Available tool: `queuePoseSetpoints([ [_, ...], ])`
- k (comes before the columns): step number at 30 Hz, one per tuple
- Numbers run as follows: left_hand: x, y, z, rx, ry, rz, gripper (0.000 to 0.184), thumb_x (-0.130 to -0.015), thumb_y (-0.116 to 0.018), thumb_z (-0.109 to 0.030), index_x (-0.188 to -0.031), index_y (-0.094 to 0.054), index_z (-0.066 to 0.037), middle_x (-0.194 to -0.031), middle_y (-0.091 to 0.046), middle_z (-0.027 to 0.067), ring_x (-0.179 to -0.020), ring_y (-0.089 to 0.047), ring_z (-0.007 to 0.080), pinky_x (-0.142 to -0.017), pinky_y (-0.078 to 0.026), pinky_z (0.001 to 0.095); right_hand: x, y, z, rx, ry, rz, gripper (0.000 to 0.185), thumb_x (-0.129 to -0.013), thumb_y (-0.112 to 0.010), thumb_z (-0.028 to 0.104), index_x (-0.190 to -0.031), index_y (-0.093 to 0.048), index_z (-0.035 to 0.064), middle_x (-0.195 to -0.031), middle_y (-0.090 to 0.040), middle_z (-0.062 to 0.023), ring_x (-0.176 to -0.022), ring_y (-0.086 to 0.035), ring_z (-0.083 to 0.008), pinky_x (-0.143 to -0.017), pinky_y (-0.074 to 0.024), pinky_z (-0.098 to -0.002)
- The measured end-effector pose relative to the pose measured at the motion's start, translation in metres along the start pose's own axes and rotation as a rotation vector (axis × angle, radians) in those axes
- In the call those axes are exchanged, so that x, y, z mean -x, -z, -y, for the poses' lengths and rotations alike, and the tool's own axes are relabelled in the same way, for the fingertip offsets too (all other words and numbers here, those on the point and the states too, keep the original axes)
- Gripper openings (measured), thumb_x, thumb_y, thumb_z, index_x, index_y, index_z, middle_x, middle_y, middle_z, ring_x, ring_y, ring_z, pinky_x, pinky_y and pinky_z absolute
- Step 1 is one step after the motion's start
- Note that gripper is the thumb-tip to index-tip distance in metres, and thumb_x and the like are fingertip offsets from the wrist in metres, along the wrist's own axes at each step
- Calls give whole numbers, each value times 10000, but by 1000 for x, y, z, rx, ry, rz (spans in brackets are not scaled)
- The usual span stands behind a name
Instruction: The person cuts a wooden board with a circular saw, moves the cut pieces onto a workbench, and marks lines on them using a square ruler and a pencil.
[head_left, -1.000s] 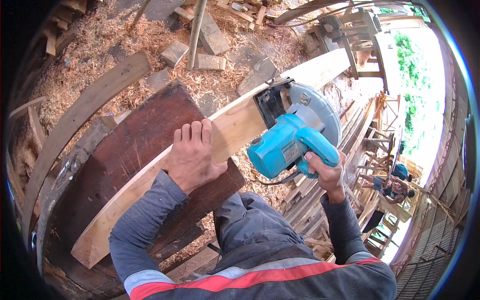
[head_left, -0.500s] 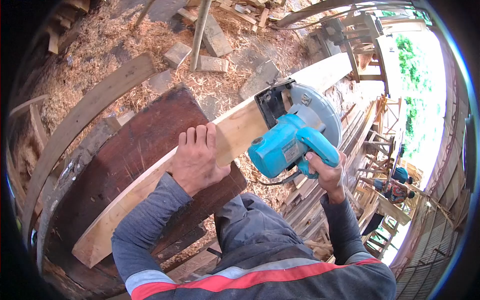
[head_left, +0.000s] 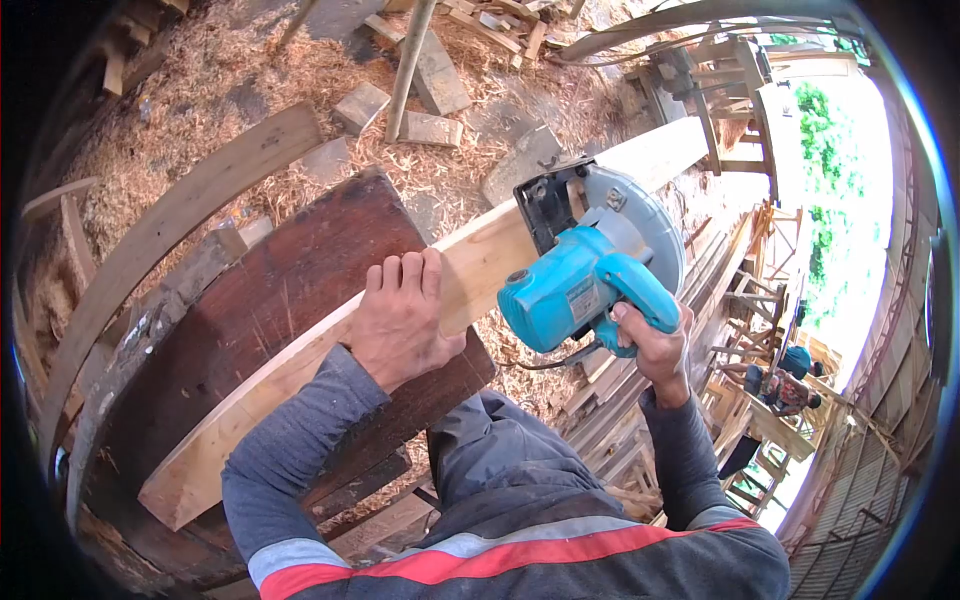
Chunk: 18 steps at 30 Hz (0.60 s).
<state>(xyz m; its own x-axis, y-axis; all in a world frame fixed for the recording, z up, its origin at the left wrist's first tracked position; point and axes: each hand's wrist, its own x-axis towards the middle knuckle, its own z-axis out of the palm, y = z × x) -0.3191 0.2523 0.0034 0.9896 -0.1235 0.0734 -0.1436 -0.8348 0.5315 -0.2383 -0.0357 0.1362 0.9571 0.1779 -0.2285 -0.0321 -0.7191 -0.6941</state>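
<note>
A long pale plank (head_left: 250,410) lies diagonally across a dark reddish-brown wooden slab (head_left: 300,260). My left hand (head_left: 402,320) rests on the plank, its fingers bent over the far edge and its thumb pointing right. To the right, a teal circular saw (head_left: 570,285) with a grey blade guard sits on the plank's farther stretch. My right hand (head_left: 655,345) is wrapped round the saw's rear handle. The saw's blade is hidden by the guard and body.
Wood shavings (head_left: 230,110) and wooden blocks (head_left: 435,75) cover the ground beyond the slab. A curved board (head_left: 170,230) stands at the left. Long boards (head_left: 690,290) are stacked at the right, with another person (head_left: 785,390) farther off. A pole (head_left: 408,75) rises at the top.
The view has shifted slightly, so the slab and background blocks appear a little lower and farther right. Both hands keep their places on the plank and the saw.
</note>
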Motion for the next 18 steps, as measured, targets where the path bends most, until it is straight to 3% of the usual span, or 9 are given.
queuePoseSetpoints([
  [18, 8, -4, -4, 14, -15, -19, 908, -609, -769, -458, -1271, -472, 87, -1032, -493, 153, -922, -489, 300, -815, -416, 416, -2, -2, 1, -74, 18, 3, 85, -865, -724, 58, -854, -691, -19, -610, -626, -12, -506, -568, -73, -477, -441, -260],
])
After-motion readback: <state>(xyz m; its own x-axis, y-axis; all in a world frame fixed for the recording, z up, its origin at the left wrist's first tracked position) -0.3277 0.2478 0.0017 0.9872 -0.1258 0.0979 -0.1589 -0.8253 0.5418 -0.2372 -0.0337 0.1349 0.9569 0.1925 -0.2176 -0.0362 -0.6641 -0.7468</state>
